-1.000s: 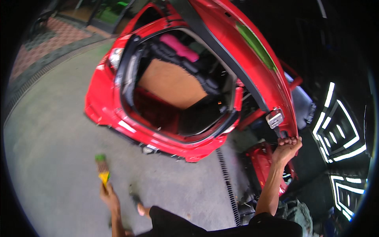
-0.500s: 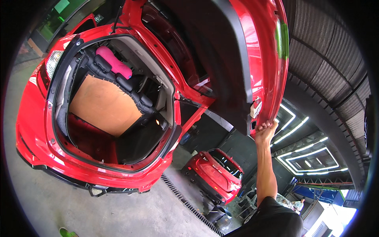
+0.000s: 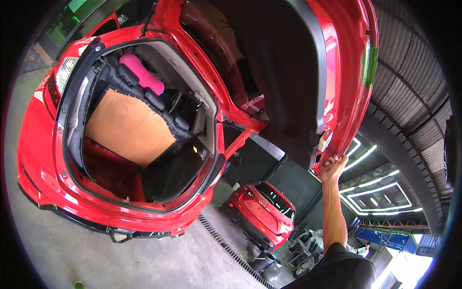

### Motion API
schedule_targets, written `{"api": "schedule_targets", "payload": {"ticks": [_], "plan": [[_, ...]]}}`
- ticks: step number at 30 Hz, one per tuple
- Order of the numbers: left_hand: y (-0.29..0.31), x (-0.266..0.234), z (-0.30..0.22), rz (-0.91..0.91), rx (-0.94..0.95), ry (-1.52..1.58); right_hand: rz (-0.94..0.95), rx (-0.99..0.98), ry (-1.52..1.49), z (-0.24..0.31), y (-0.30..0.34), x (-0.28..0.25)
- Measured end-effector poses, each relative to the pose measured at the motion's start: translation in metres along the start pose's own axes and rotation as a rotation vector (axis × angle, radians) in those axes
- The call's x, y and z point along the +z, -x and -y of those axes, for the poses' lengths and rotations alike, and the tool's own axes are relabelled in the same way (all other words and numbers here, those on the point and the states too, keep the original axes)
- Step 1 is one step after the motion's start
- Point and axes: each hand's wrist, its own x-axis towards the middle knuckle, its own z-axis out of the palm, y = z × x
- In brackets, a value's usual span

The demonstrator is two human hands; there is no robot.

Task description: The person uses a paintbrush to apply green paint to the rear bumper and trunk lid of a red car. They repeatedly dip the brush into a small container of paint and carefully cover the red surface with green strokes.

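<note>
Right of the open rear of the red hatchback [image 3: 38, 149] hangs the glossy red metal tailgate [image 3: 346, 72], judged heavy, stiff, slick, best held at its free edge, where right hand [image 3: 333, 168] grips; left hand unseen, state unknown.

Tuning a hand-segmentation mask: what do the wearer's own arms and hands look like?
Right hand: bare, no glove or ring visible. Forearm: bare, no watch or band visible. Sleeve: black, short, no markings visible. Left hand: out of view.
</note>
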Motion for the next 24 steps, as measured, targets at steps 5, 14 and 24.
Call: {"api": "schedule_targets", "payload": {"ticks": [5, 14, 24], "plan": [[0.019, 0.001, 0.056, 0.086, -0.092, -0.112, 0.105, 0.058, -0.050, -0.013, -0.007, 0.010], [0.070, -0.059, 0.039, 0.176, -0.450, -0.024, 0.073, 0.110, 0.268, 0.033, -0.037, -0.046], [0.099, -0.157, -0.064, 0.215, -0.170, 0.159, 0.068, 0.246, -0.161, 0.026, 0.019, -0.022]]}}
